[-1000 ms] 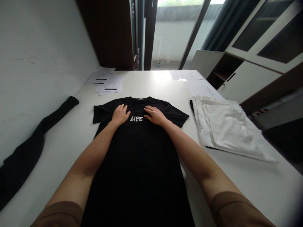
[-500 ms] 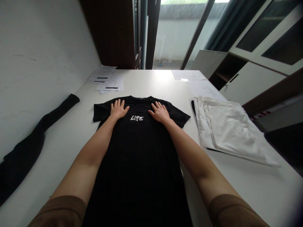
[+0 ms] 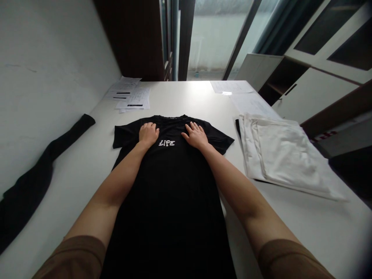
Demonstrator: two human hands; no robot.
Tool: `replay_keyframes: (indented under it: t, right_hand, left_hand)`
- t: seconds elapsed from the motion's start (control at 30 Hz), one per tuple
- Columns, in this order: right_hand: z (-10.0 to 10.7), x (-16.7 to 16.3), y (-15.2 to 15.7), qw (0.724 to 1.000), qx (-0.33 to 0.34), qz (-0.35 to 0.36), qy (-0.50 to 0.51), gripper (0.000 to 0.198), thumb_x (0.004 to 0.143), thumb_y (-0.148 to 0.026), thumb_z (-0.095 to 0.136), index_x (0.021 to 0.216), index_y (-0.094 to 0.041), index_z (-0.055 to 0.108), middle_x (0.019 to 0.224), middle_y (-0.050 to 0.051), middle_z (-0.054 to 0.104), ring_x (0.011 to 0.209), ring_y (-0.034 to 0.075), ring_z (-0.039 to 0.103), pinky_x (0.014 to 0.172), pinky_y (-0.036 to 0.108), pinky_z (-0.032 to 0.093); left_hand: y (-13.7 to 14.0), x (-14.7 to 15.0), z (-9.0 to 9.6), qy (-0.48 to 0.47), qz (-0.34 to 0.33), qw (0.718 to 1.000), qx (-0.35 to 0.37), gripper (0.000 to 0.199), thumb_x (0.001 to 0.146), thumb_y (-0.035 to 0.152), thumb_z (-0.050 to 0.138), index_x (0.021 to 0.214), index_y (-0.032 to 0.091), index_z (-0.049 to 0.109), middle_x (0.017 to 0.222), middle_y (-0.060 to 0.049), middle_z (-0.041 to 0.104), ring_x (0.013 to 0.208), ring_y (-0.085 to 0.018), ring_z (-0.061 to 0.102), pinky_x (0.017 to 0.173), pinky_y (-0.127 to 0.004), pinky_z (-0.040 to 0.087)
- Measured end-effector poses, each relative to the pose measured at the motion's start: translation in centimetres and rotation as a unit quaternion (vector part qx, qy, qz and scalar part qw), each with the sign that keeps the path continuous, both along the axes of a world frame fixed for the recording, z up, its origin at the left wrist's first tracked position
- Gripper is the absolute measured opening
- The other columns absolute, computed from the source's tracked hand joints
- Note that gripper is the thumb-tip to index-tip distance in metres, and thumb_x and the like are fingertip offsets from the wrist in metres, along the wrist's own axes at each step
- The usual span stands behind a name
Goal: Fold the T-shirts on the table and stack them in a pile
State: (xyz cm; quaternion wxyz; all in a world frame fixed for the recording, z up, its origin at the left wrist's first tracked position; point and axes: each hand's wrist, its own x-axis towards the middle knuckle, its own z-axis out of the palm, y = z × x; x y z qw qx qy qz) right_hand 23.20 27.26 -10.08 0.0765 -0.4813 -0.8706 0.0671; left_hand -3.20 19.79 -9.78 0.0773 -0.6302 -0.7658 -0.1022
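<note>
The left hand is pressing palm-down on the chest of a black cotton T-shirt, its fingers curling slightly and gripping nothing. The right hand is lying flat and spread on the same chest area, also grasping nothing. Between the two hands the white "LIFE" lettering is showing. The shirt is lying face up on the white table, its collar pointing toward the far edge, its sleeves spreading just beyond each hand and its hem running toward the near edge. Near the right edge a stack of folded white cloth is resting. By the left edge a long black garment is trailing along the wall. Printed paper sheets are sitting toward the far left corner.
</note>
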Motion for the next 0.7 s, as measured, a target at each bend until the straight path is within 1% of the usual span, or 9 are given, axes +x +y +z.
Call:
replay_keyframes:
  t: [0.07, 0.17, 0.23, 0.33, 0.43, 0.53, 0.63, 0.7]
  right_hand:
    - [0.0, 0.0, -0.1, 1.000, -0.001, 0.001, 0.003, 0.071, 0.104, -0.061, 0.034, 0.160, -0.018, 0.036, 0.169, 0.013, 0.025, 0.156, 0.028, 0.020, 0.126, 0.047, 0.016]
    - [0.2, 0.0, -0.3, 1.000, -0.002, 0.003, 0.007, 0.070, 0.104, -0.061, 0.034, 0.160, -0.018, 0.037, 0.168, 0.012, 0.026, 0.156, 0.028, 0.020, 0.126, 0.046, 0.015]
    - [0.2, 0.0, -0.4, 1.000, -0.002, 0.004, 0.009, 0.070, 0.104, -0.061, 0.034, 0.160, -0.018, 0.037, 0.169, 0.012, 0.025, 0.156, 0.028, 0.020, 0.126, 0.046, 0.015]
    - [0.2, 0.1, -0.5, 1.000, -0.003, 0.003, 0.013, 0.070, 0.104, -0.060, 0.033, 0.160, -0.019, 0.038, 0.169, 0.011, 0.026, 0.156, 0.028, 0.020, 0.126, 0.046, 0.015]
    - [0.2, 0.6, 0.1, 1.000, -0.010, 0.001, 0.015, 0.068, 0.104, -0.062, 0.033, 0.160, -0.023, 0.038, 0.169, 0.009, 0.026, 0.156, 0.028, 0.020, 0.126, 0.047, 0.015]
    - [0.2, 1.7, 1.2, 0.999, -0.023, -0.037, 0.013, 0.069, 0.103, -0.063, 0.034, 0.160, -0.024, 0.038, 0.170, 0.009, 0.024, 0.157, 0.031, 0.016, 0.125, 0.052, 0.014]
    - [0.2, 2.8, 2.0, 0.996, -0.021, -0.085, 0.011, 0.070, 0.103, -0.064, 0.033, 0.160, -0.023, 0.038, 0.169, 0.011, 0.024, 0.157, 0.034, 0.014, 0.124, 0.056, 0.014]
    - [0.2, 3.2, 2.2, 0.995, -0.017, -0.095, 0.013, 0.069, 0.103, -0.063, 0.033, 0.159, -0.023, 0.039, 0.169, 0.012, 0.025, 0.156, 0.035, 0.014, 0.123, 0.057, 0.014]
  left_hand:
    - [0.2, -0.3, -0.2, -0.019, -0.013, 0.999, -0.031, 0.057, 0.104, 0.046, 0.033, 0.146, 0.014, 0.054, 0.156, -0.014, 0.047, 0.145, -0.030, 0.040, 0.121, -0.044, 0.030]
    - [0.8, -0.8, -0.4, -0.034, -0.007, 0.996, -0.077, 0.069, 0.104, 0.055, 0.029, 0.158, 0.013, 0.039, 0.167, -0.013, 0.031, 0.153, -0.031, 0.026, 0.125, -0.049, 0.021]
    - [1.3, -1.2, -0.4, -0.043, -0.001, 0.994, -0.103, 0.075, 0.103, 0.061, 0.027, 0.162, 0.014, 0.031, 0.170, -0.012, 0.021, 0.157, -0.032, 0.018, 0.126, -0.051, 0.016]
    - [2.1, -1.9, -0.3, -0.049, 0.007, 0.991, -0.127, 0.081, 0.101, 0.067, 0.024, 0.164, 0.016, 0.026, 0.171, -0.012, 0.015, 0.158, -0.032, 0.012, 0.126, -0.053, 0.012]
    - [2.7, -2.7, -0.3, -0.047, 0.009, 0.990, -0.136, 0.082, 0.100, 0.068, 0.022, 0.164, 0.016, 0.024, 0.172, -0.012, 0.014, 0.158, -0.032, 0.012, 0.126, -0.053, 0.012]
    - [3.1, -3.5, -0.4, -0.040, 0.018, 0.990, -0.133, 0.081, 0.101, 0.066, 0.021, 0.164, 0.015, 0.024, 0.171, -0.012, 0.016, 0.158, -0.032, 0.013, 0.126, -0.052, 0.012]
    - [3.0, -3.5, -0.2, -0.034, 0.027, 0.992, -0.115, 0.078, 0.102, 0.063, 0.023, 0.163, 0.014, 0.029, 0.170, -0.012, 0.022, 0.157, -0.032, 0.018, 0.126, -0.051, 0.014]
    - [2.5, -2.9, 0.4, -0.030, 0.030, 0.995, -0.092, 0.073, 0.104, 0.057, 0.025, 0.160, 0.012, 0.035, 0.168, -0.014, 0.028, 0.155, -0.032, 0.023, 0.126, -0.051, 0.017]
